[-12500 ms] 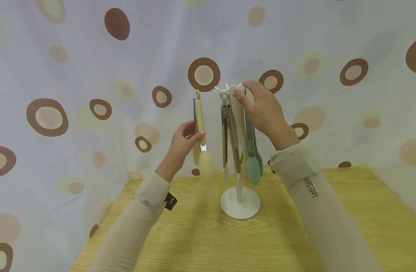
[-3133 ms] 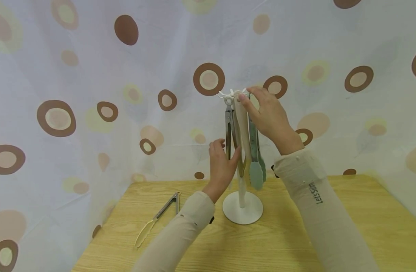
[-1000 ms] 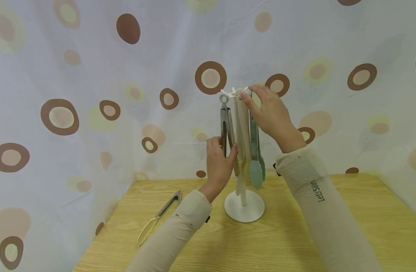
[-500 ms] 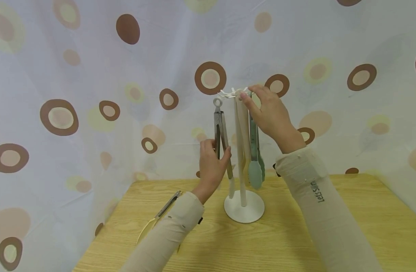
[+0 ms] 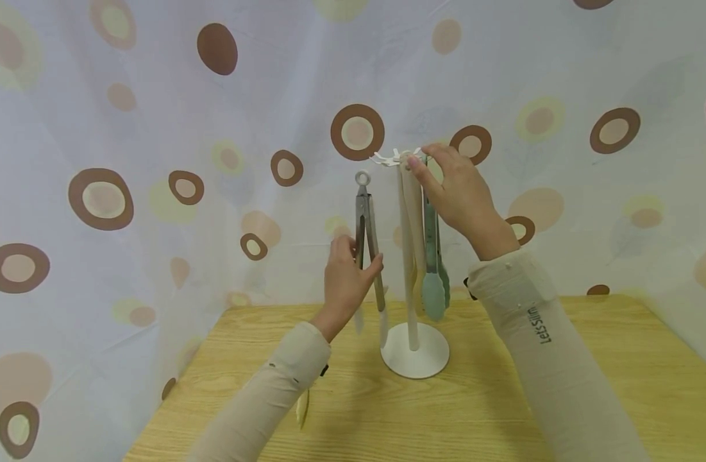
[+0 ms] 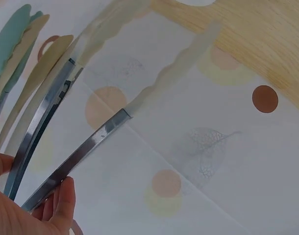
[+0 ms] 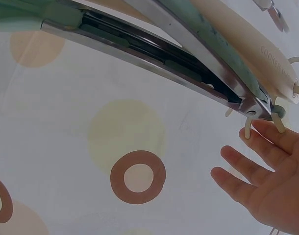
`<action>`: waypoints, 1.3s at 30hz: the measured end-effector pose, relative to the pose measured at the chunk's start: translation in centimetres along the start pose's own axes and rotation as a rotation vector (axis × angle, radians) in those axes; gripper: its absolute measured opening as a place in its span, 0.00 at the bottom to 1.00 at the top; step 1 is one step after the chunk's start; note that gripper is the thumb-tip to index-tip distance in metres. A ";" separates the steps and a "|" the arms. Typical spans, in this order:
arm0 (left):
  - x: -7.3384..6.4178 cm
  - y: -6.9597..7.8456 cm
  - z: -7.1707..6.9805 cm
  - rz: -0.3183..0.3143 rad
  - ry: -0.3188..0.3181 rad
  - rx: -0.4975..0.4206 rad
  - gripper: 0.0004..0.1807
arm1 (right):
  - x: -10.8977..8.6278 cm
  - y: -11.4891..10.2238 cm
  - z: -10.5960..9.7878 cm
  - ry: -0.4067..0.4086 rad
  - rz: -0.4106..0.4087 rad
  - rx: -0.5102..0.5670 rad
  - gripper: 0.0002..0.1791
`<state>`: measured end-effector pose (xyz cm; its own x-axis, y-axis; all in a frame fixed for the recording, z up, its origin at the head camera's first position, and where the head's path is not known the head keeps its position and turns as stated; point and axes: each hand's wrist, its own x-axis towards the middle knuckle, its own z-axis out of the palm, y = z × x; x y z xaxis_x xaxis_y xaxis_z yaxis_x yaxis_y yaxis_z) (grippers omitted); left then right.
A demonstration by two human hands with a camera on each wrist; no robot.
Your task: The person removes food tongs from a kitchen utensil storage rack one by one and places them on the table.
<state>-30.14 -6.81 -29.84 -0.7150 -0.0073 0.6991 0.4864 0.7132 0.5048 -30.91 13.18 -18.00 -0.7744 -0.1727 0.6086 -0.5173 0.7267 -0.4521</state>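
My left hand (image 5: 345, 282) grips metal tongs (image 5: 361, 205) with pale, translucent tips, fingers on one arm and thumb on the other. They hang upright, ring up and tips spread, left of the white utensil stand (image 5: 415, 362) and off its hooks. In the left wrist view the arms of these tongs (image 6: 83, 152) spread apart. At the stand's top, my right hand (image 5: 459, 192) pinches the hooks between thumb and fingers. Green tongs (image 5: 434, 292) and a beige utensil (image 5: 413, 212) hang there; the right wrist view shows the green tongs' hinge (image 7: 252, 111) close by the fingertips.
Yellow tongs (image 5: 302, 407) lie on the wooden table (image 5: 485, 398), mostly hidden under my left sleeve. Behind the table hangs a pale curtain (image 5: 306, 77) with brown and yellow ovals.
My left hand took hold of the pale-tipped tongs, lifted them off the stand and moved them left. Earlier it set down the yellow tongs. The right hand stays at the stand's top.
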 end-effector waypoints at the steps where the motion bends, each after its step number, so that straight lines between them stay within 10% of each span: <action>1: 0.0 -0.2 -0.1 -0.007 -0.013 0.012 0.20 | 0.0 0.0 0.0 0.000 0.000 0.001 0.36; 19: 0.3 -2.1 -1.7 -0.125 -0.273 0.136 0.32 | -0.2 -0.3 -0.4 -0.009 -0.005 0.019 0.37; 39: -1.4 -4.7 -1.6 -0.199 -0.412 0.177 0.25 | 0.0 0.0 0.0 0.002 -0.006 0.028 0.37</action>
<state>-30.67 -11.30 -32.38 -0.9420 0.0968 0.3214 0.2528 0.8344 0.4897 -30.85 13.17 -17.98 -0.7705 -0.1754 0.6129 -0.5318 0.7069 -0.4663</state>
